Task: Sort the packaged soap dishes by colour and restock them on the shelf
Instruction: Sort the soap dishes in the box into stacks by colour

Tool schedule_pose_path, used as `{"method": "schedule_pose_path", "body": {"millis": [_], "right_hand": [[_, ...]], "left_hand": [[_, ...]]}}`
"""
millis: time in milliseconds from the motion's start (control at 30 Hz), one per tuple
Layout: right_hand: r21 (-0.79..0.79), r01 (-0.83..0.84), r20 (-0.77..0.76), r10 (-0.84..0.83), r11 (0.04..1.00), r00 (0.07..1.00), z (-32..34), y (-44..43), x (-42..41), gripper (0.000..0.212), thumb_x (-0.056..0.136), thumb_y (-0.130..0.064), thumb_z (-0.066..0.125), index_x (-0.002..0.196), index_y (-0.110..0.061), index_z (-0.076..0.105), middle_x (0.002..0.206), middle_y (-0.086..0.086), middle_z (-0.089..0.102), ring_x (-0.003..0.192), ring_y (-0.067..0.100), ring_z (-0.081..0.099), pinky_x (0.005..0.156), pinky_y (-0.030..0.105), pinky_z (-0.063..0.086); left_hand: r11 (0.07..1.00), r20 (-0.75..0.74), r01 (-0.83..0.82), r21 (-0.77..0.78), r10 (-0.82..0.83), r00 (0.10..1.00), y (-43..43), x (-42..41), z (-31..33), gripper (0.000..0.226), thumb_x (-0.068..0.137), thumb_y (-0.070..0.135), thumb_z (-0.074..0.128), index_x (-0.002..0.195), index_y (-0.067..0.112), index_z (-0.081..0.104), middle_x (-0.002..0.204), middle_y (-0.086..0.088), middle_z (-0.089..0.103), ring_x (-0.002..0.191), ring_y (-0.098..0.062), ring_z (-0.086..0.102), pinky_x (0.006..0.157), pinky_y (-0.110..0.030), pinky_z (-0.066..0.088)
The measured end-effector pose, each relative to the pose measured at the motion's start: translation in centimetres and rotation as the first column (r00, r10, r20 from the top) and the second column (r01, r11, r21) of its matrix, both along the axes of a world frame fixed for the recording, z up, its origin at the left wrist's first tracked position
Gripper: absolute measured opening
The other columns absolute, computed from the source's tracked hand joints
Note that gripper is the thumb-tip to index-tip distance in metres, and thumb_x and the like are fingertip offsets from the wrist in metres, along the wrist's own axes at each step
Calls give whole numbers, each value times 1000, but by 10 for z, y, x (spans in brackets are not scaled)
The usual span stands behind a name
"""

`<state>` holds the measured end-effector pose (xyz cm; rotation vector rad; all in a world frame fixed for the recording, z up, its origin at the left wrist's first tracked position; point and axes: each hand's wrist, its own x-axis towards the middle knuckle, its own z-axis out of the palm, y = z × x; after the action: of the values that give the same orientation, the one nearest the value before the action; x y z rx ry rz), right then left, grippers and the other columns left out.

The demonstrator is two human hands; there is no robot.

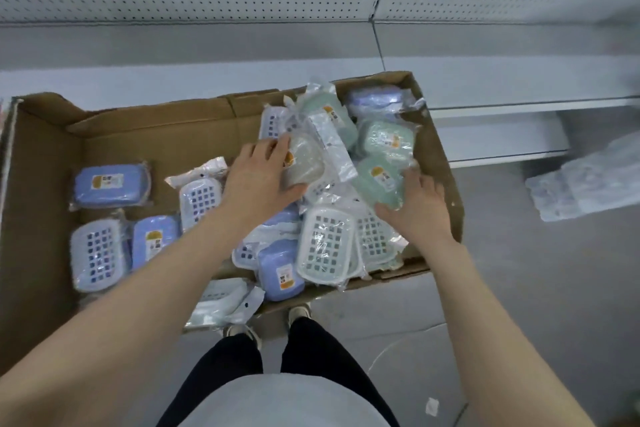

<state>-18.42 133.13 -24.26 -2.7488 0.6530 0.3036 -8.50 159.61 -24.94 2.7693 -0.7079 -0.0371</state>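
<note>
Cardboard box (pixel 41 156) on the floor, flaps open, holds the packaged soap dishes. Blue ones (pixel 110 185) lie loosely spread at its left; green ones (pixel 386 139) are heaped at right, a few blue mixed in. Left hand (pixel 258 175) lies spread, palm down, on a pale bagged dish (pixel 304 163); grip cannot be told. Right hand (pixel 414 203) is open, fingers curled against a green dish (pixel 381 180). Orange-and-white labels, text unreadable. Bare box floor at far left. Beyond, white shelf (pixel 207 42) with pegboard back.
</note>
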Motion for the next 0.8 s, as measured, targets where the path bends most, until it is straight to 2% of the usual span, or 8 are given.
{"method": "schedule_pose_path", "body": {"millis": [133,200,300,433,500,633,700,800], "right_hand": [[155,-23,-323,72,988,944,-27,13,-21,92,80,-51,67,149,-12,19,141,16,37,127,36,41,99,44,41],[144,-37,-351,85,989,932,-35,19,-25,95,83,-49,65,151,-10,13,147,16,30,132,37,36,101,44,41],[101,-70,-342,101,992,934,-33,17,-16,93,82,-46,67,151,-11,14,148,15,31,132,37,35,100,46,41],[166,-39,-433,108,985,895,-23,-4,3,99,73,-67,66,150,-19,25,142,11,42,127,33,45,99,47,46],[203,31,-396,53,979,917,-13,-17,13,90,78,-71,57,147,-18,33,139,10,48,123,31,51,98,46,47],[78,23,-124,-13,997,992,5,-33,32,46,97,-33,45,137,-11,44,133,18,51,122,37,48,98,43,44],[49,-19,-71,23,999,997,12,-32,42,43,97,-25,43,138,-10,45,130,19,51,121,38,48,96,43,43],[-19,-138,4,138,990,990,23,-19,56,46,97,-24,47,141,-11,44,130,18,52,121,37,49,98,43,42]], "left_hand": [[997,98,-67,29,64,993,-5,9,-2,87,78,61,57,141,3,41,122,-22,54,106,-39,51,93,-48,40],[996,158,-79,28,74,985,-7,12,0,85,78,57,63,140,3,42,121,-23,54,104,-39,52,92,-47,39],[997,194,-73,7,70,978,-14,18,8,85,80,60,58,144,7,37,129,-20,50,112,-39,49,96,-47,38],[998,173,37,41,-43,984,-35,28,20,89,77,66,58,146,15,33,134,-15,47,117,-36,47,99,-48,39],[983,137,156,100,-169,976,-48,23,20,90,73,63,69,144,17,38,133,-12,49,115,-37,48,97,-49,41],[946,57,246,213,-263,963,-65,11,1,89,70,46,77,145,18,39,136,-7,49,122,-35,45,102,-49,37],[950,19,218,221,-228,973,-65,12,-5,92,73,46,76,149,19,31,143,-7,43,129,-34,39,110,-49,31],[969,-9,189,160,-190,982,-57,14,-9,102,74,55,73,153,17,21,154,-8,30,142,-33,24,120,-49,15]]}}
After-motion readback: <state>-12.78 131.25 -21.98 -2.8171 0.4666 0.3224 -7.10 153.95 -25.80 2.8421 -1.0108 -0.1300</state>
